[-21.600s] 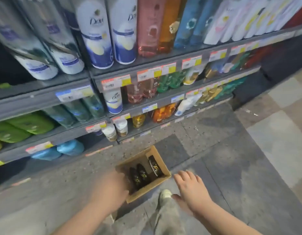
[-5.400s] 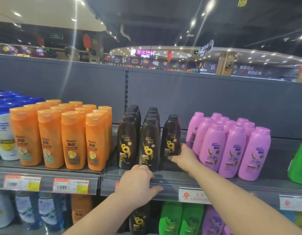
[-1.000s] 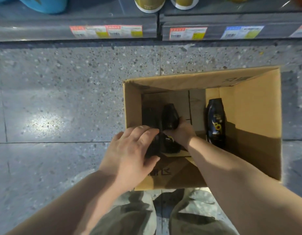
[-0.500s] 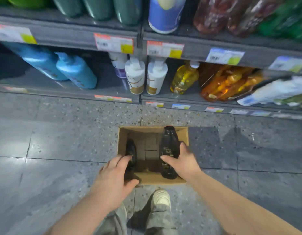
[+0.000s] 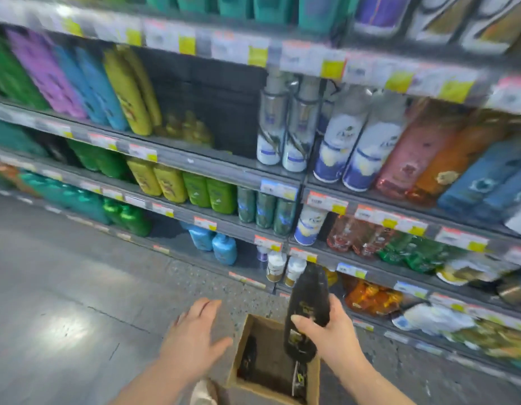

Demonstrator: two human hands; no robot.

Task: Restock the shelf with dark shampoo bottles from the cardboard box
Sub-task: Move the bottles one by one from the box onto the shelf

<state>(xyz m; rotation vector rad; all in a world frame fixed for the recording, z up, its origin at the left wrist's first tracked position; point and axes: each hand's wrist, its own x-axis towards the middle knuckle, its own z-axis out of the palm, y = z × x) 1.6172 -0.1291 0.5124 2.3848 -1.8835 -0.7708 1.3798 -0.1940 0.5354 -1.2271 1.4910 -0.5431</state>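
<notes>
My right hand (image 5: 332, 331) grips a dark shampoo bottle (image 5: 307, 305) round its middle and holds it upright above the open cardboard box (image 5: 241, 349) on the floor. Inside the box lie at least two more dark bottles (image 5: 249, 358), blurred. To the left of the box hovers my left hand (image 5: 192, 340), its fingers spread and holding nothing. The picture is motion-blurred.
Grey shelves (image 5: 212, 168) full of coloured shampoo bottles rise ahead and to the right, with price tags along their edges. One shelf has a dark gap (image 5: 212, 106) beside the white spray cans (image 5: 285, 133). Grey stone floor (image 5: 63, 302) stretches to the left. My shoe (image 5: 203, 394) is by the box.
My right hand has lifted the dark bottle out of the box. My left hand let go of the bottle in the box and moved off to the left. The view has tilted up to the shelves.
</notes>
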